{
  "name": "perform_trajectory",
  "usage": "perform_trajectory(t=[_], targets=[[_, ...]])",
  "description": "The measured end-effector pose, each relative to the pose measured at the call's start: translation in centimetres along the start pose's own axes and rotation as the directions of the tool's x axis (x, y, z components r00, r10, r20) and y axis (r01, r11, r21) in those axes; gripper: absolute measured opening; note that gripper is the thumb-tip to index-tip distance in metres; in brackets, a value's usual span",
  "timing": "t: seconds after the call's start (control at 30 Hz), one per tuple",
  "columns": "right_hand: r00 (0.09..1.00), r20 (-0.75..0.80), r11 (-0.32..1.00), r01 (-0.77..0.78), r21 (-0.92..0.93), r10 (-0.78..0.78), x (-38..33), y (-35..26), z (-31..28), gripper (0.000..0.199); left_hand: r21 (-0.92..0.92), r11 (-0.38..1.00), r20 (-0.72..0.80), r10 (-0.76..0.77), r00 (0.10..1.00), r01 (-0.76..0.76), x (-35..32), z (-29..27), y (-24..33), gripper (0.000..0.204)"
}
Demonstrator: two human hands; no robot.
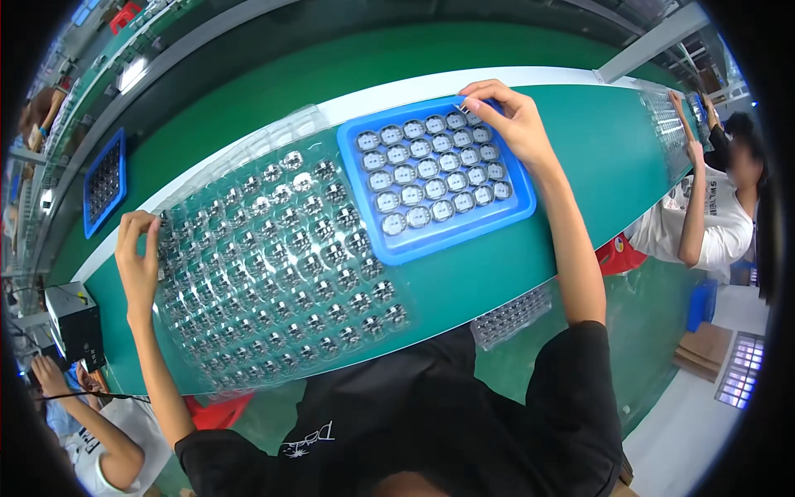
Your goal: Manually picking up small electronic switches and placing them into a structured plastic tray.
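Note:
My right hand [517, 124] is closed in a pinch over the far right corner of a blue plastic tray [460, 247]. Between its thumb and fingers is a small dark and silvery part [463, 107]. Rows of round parts with pale grey faces [426, 168] lie in that tray. To its left is a large clear plastic blister sheet [306, 124], its pockets holding many shiny metallic and black round parts [287, 217]. My left hand [137, 253] is at the sheet's far left corner, fingertips pinched together; what they hold is too small to make out.
A green work table [580, 157] with a white far edge carries both trays. Beyond it, another blue tray [105, 182] of parts sits at the left. A black box [73, 319] stands at the left end. Other people work at both sides, one at right [704, 207] beside another clear sheet.

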State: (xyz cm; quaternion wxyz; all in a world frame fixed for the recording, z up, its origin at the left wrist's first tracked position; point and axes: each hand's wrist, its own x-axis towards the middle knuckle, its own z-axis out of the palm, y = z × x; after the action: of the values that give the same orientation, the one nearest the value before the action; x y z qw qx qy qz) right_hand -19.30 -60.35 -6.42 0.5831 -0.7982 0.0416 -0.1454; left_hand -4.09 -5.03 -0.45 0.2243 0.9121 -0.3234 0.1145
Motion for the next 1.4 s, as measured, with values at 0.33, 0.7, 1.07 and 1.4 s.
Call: perform_trajectory(t=[0.33, 0.7, 1.07, 1.4], targets=[[0.925, 0.147, 0.908, 0.374, -0.187, -0.351, 1.3, -5.0, 2.6, 0.007, -0.244, 0.958, -0.067, 0.138, 0.988, -0.15, 6.7, 6.5, 14.2, 0.006], [0.906, 0.234, 0.876, 0.408, -0.257, -0.353, 2.1, -4.5, 6.2, 0.012, -0.39, 0.861, 0.032, 0.368, 0.929, -0.328, 10.3, 13.7, 19.8, 0.012], [0.909, 0.243, 0.863, 0.403, -0.305, -0.339, 1.9, -4.3, 6.3, 0.01, -0.193, 0.903, -0.053, 0.38, 0.923, -0.383, 9.9, 14.7, 20.1, 0.012], [0.895, 0.255, 0.842, 0.435, -0.32, -0.365, 1.7, -4.0, 6.2, 0.011, -0.202, 0.916, -0.074, 0.34, 0.938, -0.348, 9.6, 15.2, 19.8, 0.012]])
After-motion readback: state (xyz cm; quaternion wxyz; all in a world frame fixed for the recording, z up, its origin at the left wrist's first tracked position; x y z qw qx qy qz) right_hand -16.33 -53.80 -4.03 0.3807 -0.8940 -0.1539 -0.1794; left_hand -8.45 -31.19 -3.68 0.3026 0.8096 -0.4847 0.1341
